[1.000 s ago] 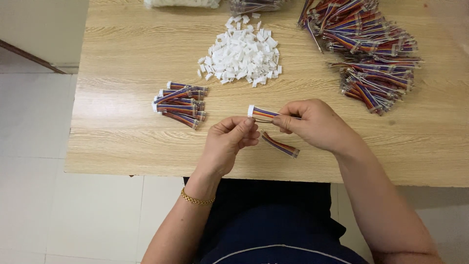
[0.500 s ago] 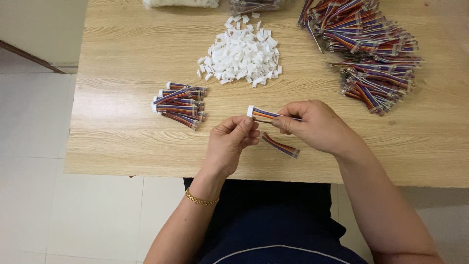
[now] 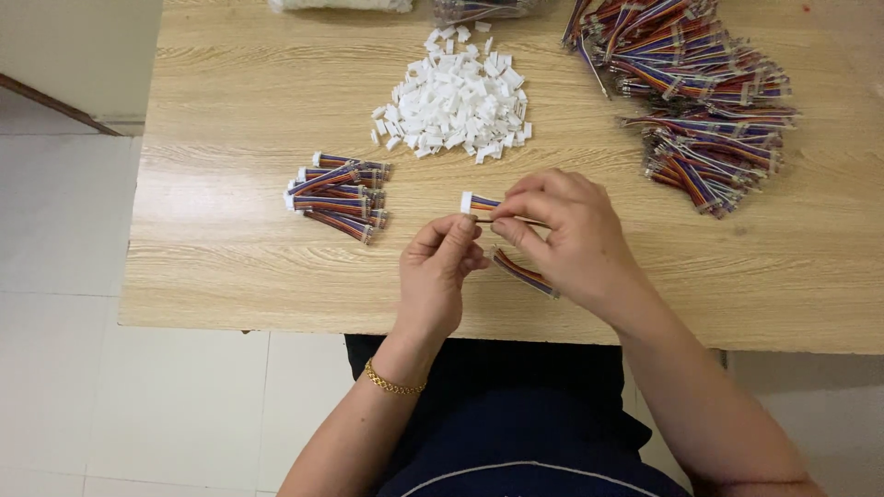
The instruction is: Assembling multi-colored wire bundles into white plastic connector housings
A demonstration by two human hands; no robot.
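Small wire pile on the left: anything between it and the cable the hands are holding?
Nothing visible. Bare wooden table separates the small wire pile from the ribbon cable, held by right hand and left hand.

Bare table (image 3: 230, 267) lies open at lower left and lower right of the frame. Obstacles: small wire bundle stack (image 3: 338, 195) left of centre, white connector pile (image 3: 458, 101) upper centre, large wire heap (image 3: 695, 101) upper right. Clear lanes run between all three.

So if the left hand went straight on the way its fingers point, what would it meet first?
Probably the white plug on the wire bundle that the right hand holds. The left hand points up and slightly right, fingertips just below it. Height above the table is unclear.
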